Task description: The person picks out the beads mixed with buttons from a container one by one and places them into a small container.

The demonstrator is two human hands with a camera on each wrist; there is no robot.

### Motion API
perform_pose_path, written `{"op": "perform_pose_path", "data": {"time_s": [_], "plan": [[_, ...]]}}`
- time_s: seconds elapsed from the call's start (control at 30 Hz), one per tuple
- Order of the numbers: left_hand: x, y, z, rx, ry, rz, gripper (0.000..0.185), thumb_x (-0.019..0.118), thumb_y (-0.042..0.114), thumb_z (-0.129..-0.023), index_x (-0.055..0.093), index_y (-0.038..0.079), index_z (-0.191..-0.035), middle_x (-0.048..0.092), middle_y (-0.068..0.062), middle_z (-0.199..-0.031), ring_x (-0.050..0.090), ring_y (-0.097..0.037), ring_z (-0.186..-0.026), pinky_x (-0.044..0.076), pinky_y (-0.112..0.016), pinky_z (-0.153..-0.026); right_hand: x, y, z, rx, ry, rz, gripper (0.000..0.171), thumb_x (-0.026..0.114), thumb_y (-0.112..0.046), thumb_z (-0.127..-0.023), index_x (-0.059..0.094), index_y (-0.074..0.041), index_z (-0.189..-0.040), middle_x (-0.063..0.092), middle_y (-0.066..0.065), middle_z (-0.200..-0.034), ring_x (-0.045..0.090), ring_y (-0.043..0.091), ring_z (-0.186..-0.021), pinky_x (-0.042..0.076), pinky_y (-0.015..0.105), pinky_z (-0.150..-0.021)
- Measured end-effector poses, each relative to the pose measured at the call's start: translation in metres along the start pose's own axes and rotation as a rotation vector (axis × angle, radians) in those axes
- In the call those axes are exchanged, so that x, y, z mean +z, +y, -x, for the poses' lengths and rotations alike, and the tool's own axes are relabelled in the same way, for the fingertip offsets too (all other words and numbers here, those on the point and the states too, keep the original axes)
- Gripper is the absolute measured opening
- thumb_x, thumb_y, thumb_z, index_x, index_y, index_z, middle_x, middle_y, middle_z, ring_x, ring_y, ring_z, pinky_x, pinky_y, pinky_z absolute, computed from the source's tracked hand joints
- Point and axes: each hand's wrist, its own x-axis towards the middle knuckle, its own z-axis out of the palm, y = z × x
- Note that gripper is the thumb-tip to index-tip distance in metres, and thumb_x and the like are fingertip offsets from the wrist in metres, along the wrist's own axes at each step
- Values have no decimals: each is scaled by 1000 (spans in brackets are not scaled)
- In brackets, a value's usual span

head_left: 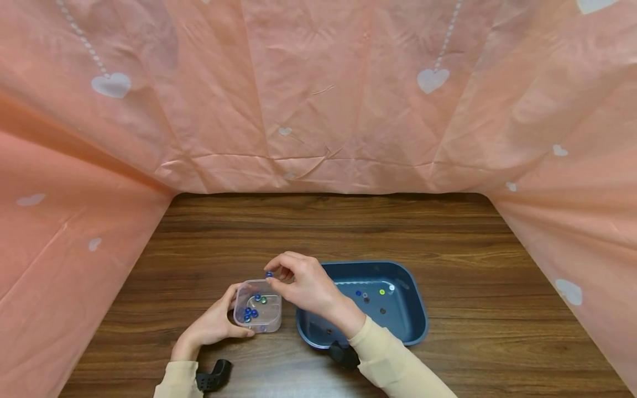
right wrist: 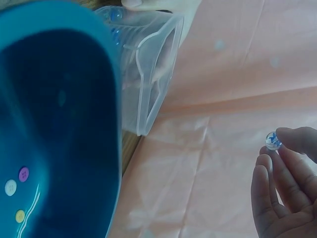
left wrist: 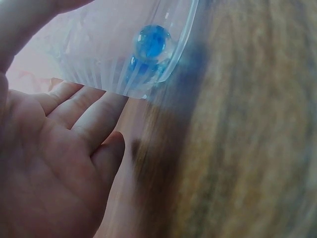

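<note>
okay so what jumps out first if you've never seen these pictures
The right hand pinches a blue marble just above a small clear container, which the left hand holds on the wooden table. Right of it sits a blue tray with scattered buttons, and peach heart-print sheeting walls it all in.

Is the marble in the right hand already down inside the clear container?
No, the right hand pinches the blue marble at its fingertips just above the rim of the clear container, which the left hand holds.
</note>
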Motion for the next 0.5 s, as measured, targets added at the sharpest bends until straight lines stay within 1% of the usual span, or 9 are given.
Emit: {"op": "perform_pose_path", "data": {"time_s": [0.23, 0.5], "plan": [[-1, 1, 0, -19, -4, -6, 93, 88, 21, -71, 31, 5, -142, 58, -21, -131, 54, -38, -121, 38, -54, -96, 6, -2, -4, -18, -11, 7, 14, 73, -5, -85, 71, -7, -99, 68, 3, -89, 58, 12, -74, 48, 19, -69], [-1, 1, 0, -31, -4, -6, 92, 88, 22, -71, 31, 6, -141, 58, -21, -131, 55, -37, -121, 38, -53, -96, 10, -2, -7, -32, -24, 22, 14, 72, -6, -86, 70, -6, -100, 69, 5, -93, 58, 13, -74, 46, 16, -68]]}}
